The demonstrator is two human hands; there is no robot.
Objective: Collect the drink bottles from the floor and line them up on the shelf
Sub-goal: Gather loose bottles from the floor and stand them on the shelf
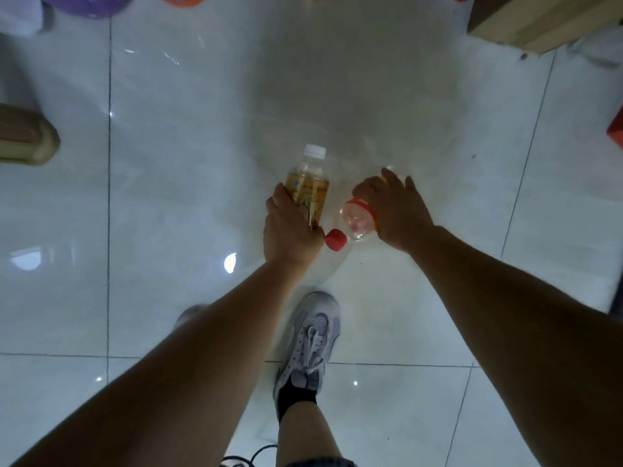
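Our left hand point(290, 230) grips an amber bottle point(307, 190) and a red-capped one point(335, 240) – our right hand point(394, 210) clasps an orange-labelled bottle point(359, 219) above the floor point(202, 163).

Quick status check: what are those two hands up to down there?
Left hand gripping amber bottle. Right hand on red-capped bottle. Nothing blocking.

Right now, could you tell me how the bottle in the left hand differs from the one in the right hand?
The white-capped bottle in the left hand holds amber drink; the red-capped bottle under the right hand looks clear and nearly empty. The white cap points away from the person, while the red cap points toward them. Both are plastic drink bottles, capped and gripped low over the tiled floor.
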